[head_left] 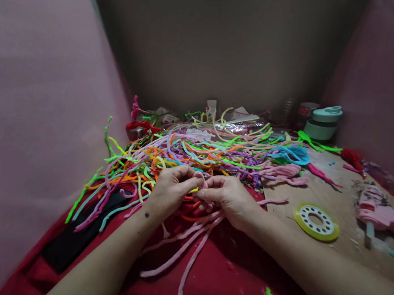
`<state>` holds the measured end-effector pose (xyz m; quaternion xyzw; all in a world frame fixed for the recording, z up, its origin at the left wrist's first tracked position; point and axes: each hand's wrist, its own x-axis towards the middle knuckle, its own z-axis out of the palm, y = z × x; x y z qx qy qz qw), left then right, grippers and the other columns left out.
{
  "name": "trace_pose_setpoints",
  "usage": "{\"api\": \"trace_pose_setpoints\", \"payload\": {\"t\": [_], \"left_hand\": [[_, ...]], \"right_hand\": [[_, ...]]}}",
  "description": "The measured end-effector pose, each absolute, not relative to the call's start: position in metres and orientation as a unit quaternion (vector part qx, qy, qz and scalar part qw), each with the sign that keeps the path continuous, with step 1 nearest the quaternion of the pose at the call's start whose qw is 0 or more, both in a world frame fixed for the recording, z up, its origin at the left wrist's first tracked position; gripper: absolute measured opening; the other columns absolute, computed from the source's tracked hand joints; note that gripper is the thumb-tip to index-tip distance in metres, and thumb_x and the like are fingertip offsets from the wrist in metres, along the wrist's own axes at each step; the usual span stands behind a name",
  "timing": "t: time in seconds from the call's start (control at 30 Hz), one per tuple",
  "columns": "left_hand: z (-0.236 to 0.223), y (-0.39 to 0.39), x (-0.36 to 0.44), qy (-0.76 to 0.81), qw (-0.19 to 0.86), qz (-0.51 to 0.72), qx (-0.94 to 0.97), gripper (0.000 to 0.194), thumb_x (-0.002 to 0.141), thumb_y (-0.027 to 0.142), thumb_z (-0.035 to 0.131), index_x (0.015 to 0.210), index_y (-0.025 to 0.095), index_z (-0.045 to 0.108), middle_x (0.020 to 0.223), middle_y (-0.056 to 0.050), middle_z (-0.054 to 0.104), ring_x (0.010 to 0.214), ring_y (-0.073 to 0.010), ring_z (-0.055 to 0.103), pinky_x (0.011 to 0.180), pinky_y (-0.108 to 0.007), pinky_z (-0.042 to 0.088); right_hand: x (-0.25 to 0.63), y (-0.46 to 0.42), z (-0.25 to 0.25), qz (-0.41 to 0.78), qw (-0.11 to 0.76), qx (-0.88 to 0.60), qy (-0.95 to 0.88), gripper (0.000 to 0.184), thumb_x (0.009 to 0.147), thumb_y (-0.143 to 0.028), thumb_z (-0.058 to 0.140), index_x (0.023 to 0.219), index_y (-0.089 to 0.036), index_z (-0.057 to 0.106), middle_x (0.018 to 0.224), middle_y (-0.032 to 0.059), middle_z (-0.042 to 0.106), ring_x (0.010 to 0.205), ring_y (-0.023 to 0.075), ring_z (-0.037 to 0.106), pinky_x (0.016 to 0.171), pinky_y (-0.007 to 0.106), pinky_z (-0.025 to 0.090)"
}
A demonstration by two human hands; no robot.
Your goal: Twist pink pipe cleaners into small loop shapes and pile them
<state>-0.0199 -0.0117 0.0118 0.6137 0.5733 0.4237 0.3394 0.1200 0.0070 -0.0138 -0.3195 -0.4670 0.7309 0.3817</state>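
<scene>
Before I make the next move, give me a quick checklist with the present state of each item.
1. Both hands at the work: ok; left hand and right hand meet fingertip to fingertip.
2. Left grip secure: cannot tell; the fingers hide it.
3. Pink strands gathered: not ok; they fan out toward the front edge.
4. Colored pile sorted: not ok; colors lie tangled together.
5. Tape roll off the red cloth: ok; it lies on the wooden board.
6. Pink-handled tool switched off: cannot tell.
</scene>
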Motion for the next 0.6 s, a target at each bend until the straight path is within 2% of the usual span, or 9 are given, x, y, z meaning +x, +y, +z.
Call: {"api": "trace_pose_setpoints", "payload": {"t": [0.13,0.27,0.43,0.6], "left_hand": [[0.0138,-0.0078,-0.0247,0.566,0.362,0.430,0.603,0.018,0.067,0.030,0.065,0.063,0.013,0.058,0.059,0.000,0.060,0.055,-0.0111,0.052,0.055,-0.023,0.042],[0.0119,-0.0067,-0.0260,0.558,0.365,0.439,0.602,0.017,0.066,0.028,0.065,0.061,0.013,0.058,0.061,-0.001,0.061,0.058,-0.0117,0.054,0.058,-0.024,0.043],[0.0132,-0.0087,-0.0241,0.567,0.364,0.442,0.592,0.018,0.064,0.028,0.067,0.060,0.013,0.057,0.057,0.002,0.057,0.053,-0.0080,0.048,0.052,-0.020,0.038],[0.0181,-0.0094,-0.0253,0.549,0.406,0.402,0.610,0.027,0.071,0.040,0.061,0.068,0.013,0.060,0.057,0.002,0.054,0.045,-0.0058,0.041,0.045,-0.020,0.032]], "right_hand": [[0.1240,0.0121,-0.0144,0.766,0.370,-0.272,-0.449,0.006,0.052,-0.012,0.060,0.058,-0.011,0.060,0.055,0.0013,0.060,0.045,0.0091,0.051,0.050,0.023,0.038],[0.1260,0.0137,-0.0146,0.776,0.366,-0.276,-0.434,0.010,0.054,-0.015,0.055,0.059,-0.011,0.061,0.058,0.0032,0.059,0.050,0.0111,0.052,0.051,0.025,0.039],[0.1235,0.0110,-0.0199,0.733,0.388,-0.286,-0.480,0.011,0.061,-0.021,0.062,0.055,-0.012,0.059,0.051,-0.0012,0.051,0.046,0.0077,0.042,0.049,0.023,0.032],[0.1220,0.0131,-0.0219,0.702,0.432,-0.298,-0.482,0.023,0.060,-0.027,0.068,0.049,-0.014,0.054,0.049,-0.0027,0.046,0.047,0.0071,0.038,0.050,0.024,0.029]]}}
